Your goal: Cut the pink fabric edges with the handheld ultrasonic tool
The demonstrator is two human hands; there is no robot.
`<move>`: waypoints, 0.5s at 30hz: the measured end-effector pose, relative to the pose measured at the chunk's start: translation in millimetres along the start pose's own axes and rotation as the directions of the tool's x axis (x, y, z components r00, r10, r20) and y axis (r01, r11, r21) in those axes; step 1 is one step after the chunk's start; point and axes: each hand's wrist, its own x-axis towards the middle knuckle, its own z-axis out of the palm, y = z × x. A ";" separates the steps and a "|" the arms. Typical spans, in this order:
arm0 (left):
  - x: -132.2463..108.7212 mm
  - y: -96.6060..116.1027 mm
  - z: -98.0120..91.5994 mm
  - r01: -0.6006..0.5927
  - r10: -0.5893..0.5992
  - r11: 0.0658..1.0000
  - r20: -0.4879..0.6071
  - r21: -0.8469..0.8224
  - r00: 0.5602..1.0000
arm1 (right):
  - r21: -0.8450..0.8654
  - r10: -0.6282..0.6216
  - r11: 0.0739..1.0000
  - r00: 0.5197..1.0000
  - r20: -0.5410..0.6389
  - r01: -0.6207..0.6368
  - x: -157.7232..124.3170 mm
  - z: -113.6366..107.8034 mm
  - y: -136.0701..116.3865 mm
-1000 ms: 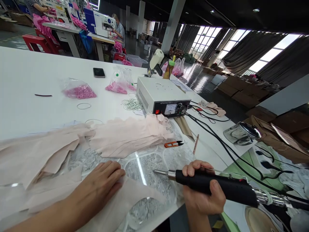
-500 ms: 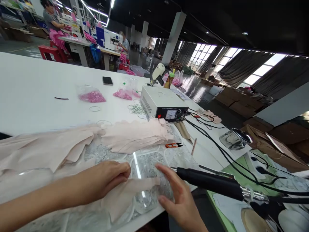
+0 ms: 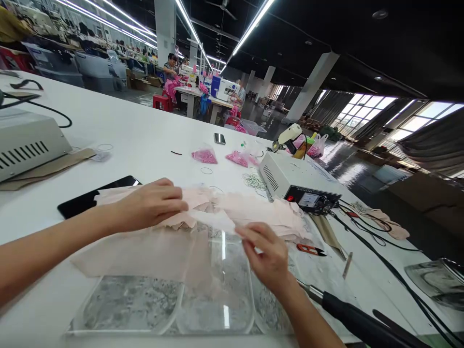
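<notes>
My left hand (image 3: 154, 204) pinches one end of a thin pale pink fabric piece (image 3: 213, 220). The thumb and fingers of my right hand (image 3: 266, 251) grip its other end. The piece hangs above a clear, grey-patterned mat (image 3: 217, 309). Below and behind it lie stacked pale pink pieces (image 3: 253, 212). A black-handled tool (image 3: 357, 316) with a metal tip rests beside my right forearm. Orange thread snips (image 3: 311, 250) lie right of the stack.
A grey control box (image 3: 300, 179) with cables stands at the back right. Pink-filled bags (image 3: 205, 155), a phone (image 3: 219, 138), a larger black device (image 3: 94, 195) and a glass jar (image 3: 438, 280) are on the white table. Another box (image 3: 29, 140) sits left.
The view has swung left, showing the left box and black device. My right hand, open before, has taken hold of fabric; both hands are now raised with the piece between them.
</notes>
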 end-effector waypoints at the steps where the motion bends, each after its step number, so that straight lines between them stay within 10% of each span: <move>1: -12.5 -2.3 3.9 -0.036 0.036 0.999 -0.009 0.019 0.999 | -0.032 -0.076 0.997 0.997 0.027 0.077 -5.1 7.9 -2.5; 7: -75.7 6.0 43.2 -0.149 0.148 0.988 0.018 0.051 0.989 | -0.163 -0.273 0.936 0.936 0.223 0.312 -37.8 36.9 -16.2; 15: -94.6 19.6 62.5 -0.008 0.024 0.989 -0.106 0.145 0.994 | -0.208 -0.300 0.897 0.883 0.360 0.390 -45.2 37.7 -26.8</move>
